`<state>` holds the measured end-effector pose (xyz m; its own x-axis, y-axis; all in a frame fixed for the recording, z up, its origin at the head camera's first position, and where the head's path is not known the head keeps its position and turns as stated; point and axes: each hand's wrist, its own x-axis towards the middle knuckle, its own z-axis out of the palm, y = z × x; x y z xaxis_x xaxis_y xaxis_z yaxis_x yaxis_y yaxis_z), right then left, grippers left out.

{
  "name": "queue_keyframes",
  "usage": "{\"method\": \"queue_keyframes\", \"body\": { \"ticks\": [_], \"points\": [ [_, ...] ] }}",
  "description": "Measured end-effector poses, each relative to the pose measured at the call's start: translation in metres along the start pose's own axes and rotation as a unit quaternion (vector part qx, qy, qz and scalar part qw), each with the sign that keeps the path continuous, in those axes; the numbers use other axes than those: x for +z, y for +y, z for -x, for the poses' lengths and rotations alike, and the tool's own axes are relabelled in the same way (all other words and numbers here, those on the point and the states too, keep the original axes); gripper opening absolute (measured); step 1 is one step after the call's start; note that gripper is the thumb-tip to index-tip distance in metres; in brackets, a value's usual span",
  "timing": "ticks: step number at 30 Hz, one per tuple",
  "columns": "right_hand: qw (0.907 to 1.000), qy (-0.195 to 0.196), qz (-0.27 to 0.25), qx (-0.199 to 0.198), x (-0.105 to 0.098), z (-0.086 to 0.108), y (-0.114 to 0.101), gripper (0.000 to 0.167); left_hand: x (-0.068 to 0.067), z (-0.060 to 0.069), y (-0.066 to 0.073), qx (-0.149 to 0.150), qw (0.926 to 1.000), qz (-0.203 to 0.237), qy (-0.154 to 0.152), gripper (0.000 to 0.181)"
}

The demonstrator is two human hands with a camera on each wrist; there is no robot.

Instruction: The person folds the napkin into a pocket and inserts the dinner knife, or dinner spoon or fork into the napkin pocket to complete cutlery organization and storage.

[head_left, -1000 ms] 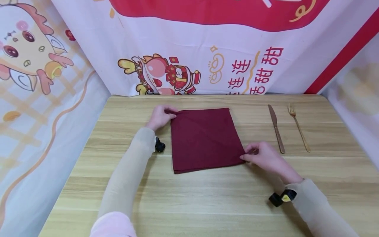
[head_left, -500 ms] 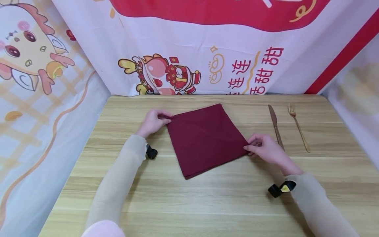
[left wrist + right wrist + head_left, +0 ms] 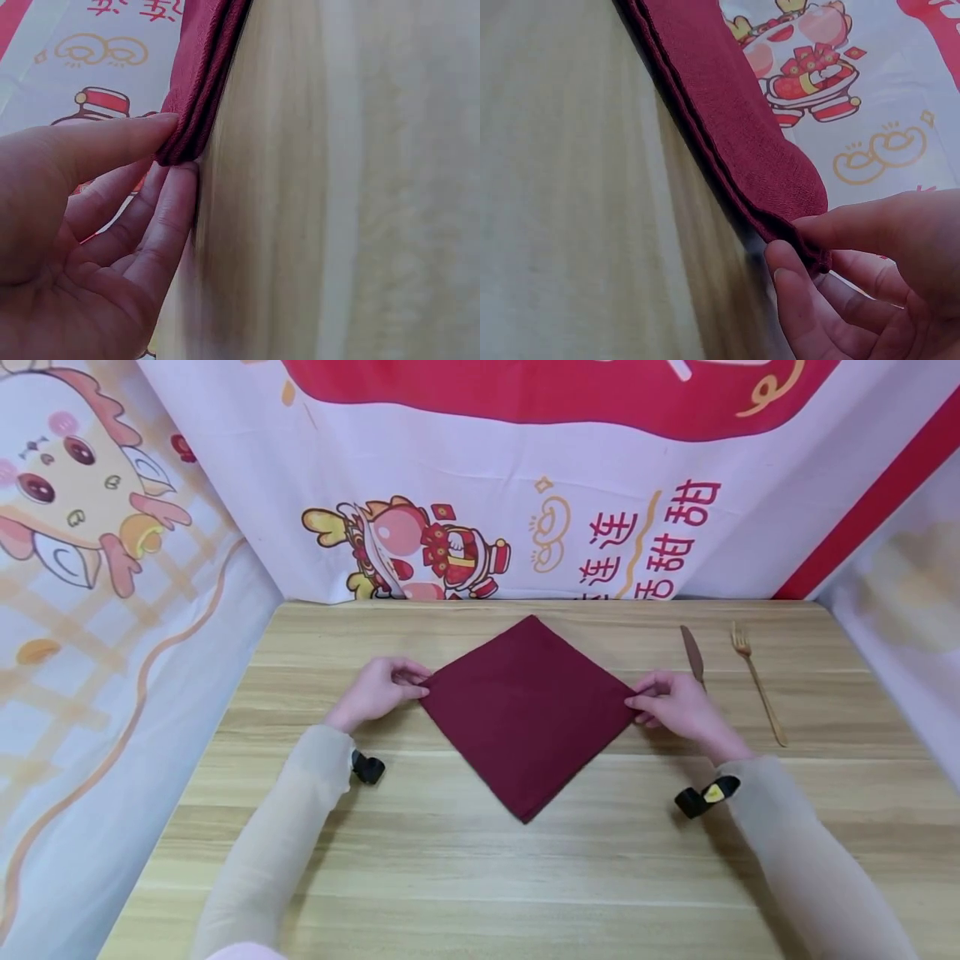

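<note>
Maroon cloth (image 3: 528, 718) between left hand (image 3: 380, 687) and right hand (image 3: 677, 703)

Arms (image 3: 272, 835) forward, left hand (image 3: 379, 688) and right hand (image 3: 672, 700) well apart, each in a thumb-and-finger pinch.

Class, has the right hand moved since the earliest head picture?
Yes: the right hand has moved toward the backdrop, judged against the knife, which it now partly hides.
</note>
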<state>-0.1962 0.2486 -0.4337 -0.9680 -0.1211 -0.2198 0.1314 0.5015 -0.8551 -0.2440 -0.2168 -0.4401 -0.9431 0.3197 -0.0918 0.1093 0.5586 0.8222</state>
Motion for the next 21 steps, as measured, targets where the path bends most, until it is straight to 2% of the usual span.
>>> {"method": "queue_keyframes", "body": {
  "ticks": [9, 17, 21],
  "points": [
    [0.9995, 0.031, -0.002, -0.011, -0.006, -0.032, -0.001, 0.026, 0.006, 0.027, 0.011, -0.006, 0.9991, 0.001, -0.043, 0.027],
    [0.9985, 0.041, 0.037, -0.001, -0.009, -0.056, -0.009, 0.027, 0.016, 0.042, 0.018, -0.015, 0.9982, 0.001, -0.059, 0.028],
    [0.9973, 0.060, 0.043, 0.000, -0.006, -0.067, -0.012, 0.028, 0.022, 0.048, 0.020, -0.003, 0.9976, -0.009, -0.069, 0.029]
  ]
}}
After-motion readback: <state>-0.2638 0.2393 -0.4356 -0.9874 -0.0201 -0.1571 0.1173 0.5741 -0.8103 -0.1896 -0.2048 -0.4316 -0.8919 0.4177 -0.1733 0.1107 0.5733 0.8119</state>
